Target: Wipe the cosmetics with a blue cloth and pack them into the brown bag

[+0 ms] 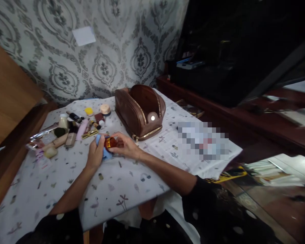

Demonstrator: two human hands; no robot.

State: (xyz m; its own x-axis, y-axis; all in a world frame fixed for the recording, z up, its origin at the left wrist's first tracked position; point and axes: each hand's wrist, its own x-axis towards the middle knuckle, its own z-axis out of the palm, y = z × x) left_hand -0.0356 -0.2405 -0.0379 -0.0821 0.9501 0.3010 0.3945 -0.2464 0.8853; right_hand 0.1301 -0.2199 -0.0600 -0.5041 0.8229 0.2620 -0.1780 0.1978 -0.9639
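Note:
My left hand [95, 152] is closed around a light blue cloth [104, 153] at the middle of the table. My right hand [125, 145] grips a small amber jar [110, 142] with a gold cap, pressed against the cloth. Both hands meet just in front of an open brown leather cosmetic bag [132, 112], which stands upright with a small round white item [152, 117] inside. The table carries a white patterned cloth [66, 183].
Several cosmetics lie at the back left: tubes, bottles, a yellow sponge [88, 110], a round peach jar [105, 109], a gold lipstick [89, 134]. A paper sheet lies to the right of the bag. A dark wooden shelf [256, 125] runs along the right; patterned wallpaper is behind.

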